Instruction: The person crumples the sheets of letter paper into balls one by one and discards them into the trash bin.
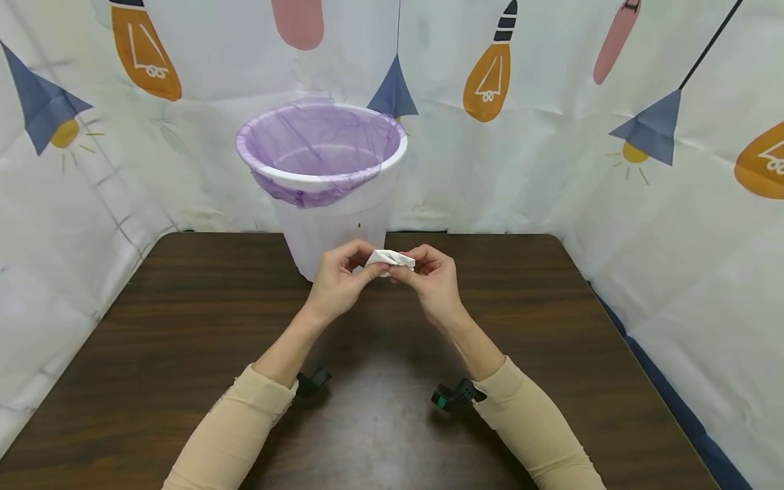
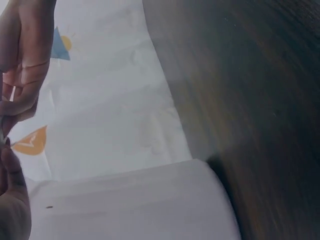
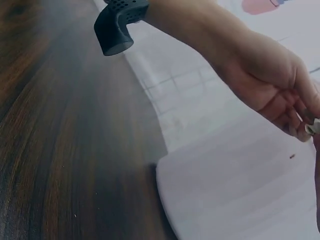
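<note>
A small, folded and creased white piece of paper or tissue (image 1: 392, 257) is held up above the table, in front of the bin. My left hand (image 1: 338, 280) pinches its left end between thumb and fingers. The right end is pinched the same way by my right hand (image 1: 436, 280). In the right wrist view only a bit of the white paper (image 3: 314, 127) shows at the right edge. The left wrist view cuts off most of what the hands hold.
Behind the hands a white translucent bin (image 1: 333, 221) stands on the dark wooden table (image 1: 202, 327), lined with a purple bag (image 1: 324, 146) folded over its rim. A printed white curtain (image 1: 527, 170) surrounds the table's back and sides. A black camera mount (image 1: 454, 396) sits at each wrist.
</note>
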